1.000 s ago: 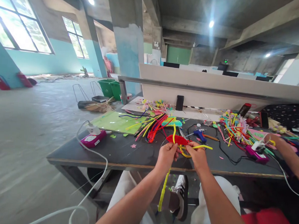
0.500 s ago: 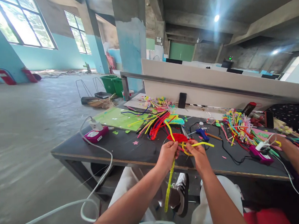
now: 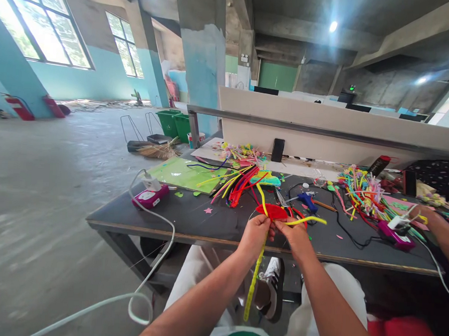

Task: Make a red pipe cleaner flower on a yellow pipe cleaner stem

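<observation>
My left hand point(image 3: 258, 232) pinches yellow pipe cleaners at the table's front edge. One yellow pipe cleaner point(image 3: 261, 197) sticks up from its fingertips, and a twisted yellow-green length point(image 3: 254, 285) hangs down below the tabletop. My right hand point(image 3: 293, 235) touches the left at the fingertips, its fingers closed on a yellow pipe cleaner point(image 3: 312, 220) whose free end points right. A red piece point(image 3: 272, 211) shows just behind the fingers; whether it is held or lying on the table I cannot tell. The exact crossing point is hidden by the fingers.
Behind my hands lies a bundle of coloured pipe cleaners point(image 3: 242, 186) beside a green sheet point(image 3: 182, 175). A blue glue gun point(image 3: 307, 202) is to the right, near a purple power strip point(image 3: 396, 236). Another purple power strip point(image 3: 150, 196) sits left. A co-worker's arm point(image 3: 437, 227) reaches in from the right.
My right hand has come closer to the left, and the yellow loop that hung between them no longer shows. The view has shifted slightly.
</observation>
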{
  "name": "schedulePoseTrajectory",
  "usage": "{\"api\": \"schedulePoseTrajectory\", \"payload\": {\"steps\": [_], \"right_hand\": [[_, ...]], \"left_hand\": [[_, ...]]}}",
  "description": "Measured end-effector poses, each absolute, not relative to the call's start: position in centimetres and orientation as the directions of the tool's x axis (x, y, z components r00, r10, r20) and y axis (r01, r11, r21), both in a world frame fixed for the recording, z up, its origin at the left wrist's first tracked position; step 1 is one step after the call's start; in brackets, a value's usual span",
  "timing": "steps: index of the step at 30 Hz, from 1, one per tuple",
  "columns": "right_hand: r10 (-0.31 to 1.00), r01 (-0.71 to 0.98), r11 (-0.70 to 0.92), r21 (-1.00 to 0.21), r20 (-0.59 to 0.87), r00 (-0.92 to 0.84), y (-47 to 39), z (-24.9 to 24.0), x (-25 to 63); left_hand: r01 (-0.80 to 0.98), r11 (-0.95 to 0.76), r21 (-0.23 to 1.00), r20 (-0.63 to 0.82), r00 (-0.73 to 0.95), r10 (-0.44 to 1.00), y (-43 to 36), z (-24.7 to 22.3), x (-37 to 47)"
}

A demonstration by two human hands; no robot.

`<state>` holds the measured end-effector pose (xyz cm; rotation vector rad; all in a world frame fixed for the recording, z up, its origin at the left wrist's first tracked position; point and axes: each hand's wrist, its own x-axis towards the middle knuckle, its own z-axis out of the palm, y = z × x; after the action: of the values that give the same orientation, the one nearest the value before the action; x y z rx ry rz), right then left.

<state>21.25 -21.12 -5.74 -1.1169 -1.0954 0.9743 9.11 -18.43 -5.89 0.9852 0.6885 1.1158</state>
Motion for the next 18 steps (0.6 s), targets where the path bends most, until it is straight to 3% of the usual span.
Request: {"api": "schedulePoseTrajectory", "payload": {"steps": [7,10,13,15,18], "right_hand": [[0.949,-0.004,0.162,-0.987,0.155,0.275,-21.1,-5.9,21.5],[0.989,-0.122,0.146,-0.982,0.149,-0.010,-22.4,-4.4,21.8],[0.945,-0.158,0.130,-0.979,0.171,-0.280,-23.6,-3.3,22.7],[0.939,-0.209,0.119,-0.971,0.178,-0.293,-23.9,-3.2,23.1],[0.975,-0.287,0.139,-0.948,0.182,-0.126,-23.2,-4.0,22.5]], "left_hand": [[-0.494,0.252,0.832,-0.112,0.296,0.949,-19.6,-5.6,8.7],[-0.544,0.241,0.804,-0.110,0.261,0.959,-19.8,-5.0,8.3],[-0.603,0.241,0.761,-0.088,0.271,0.958,-20.1,-3.8,7.7],[-0.625,0.266,0.734,-0.076,0.314,0.946,-20.5,-3.0,7.3],[-0.639,0.299,0.708,-0.064,0.364,0.929,-21.2,-2.0,7.0]]}}
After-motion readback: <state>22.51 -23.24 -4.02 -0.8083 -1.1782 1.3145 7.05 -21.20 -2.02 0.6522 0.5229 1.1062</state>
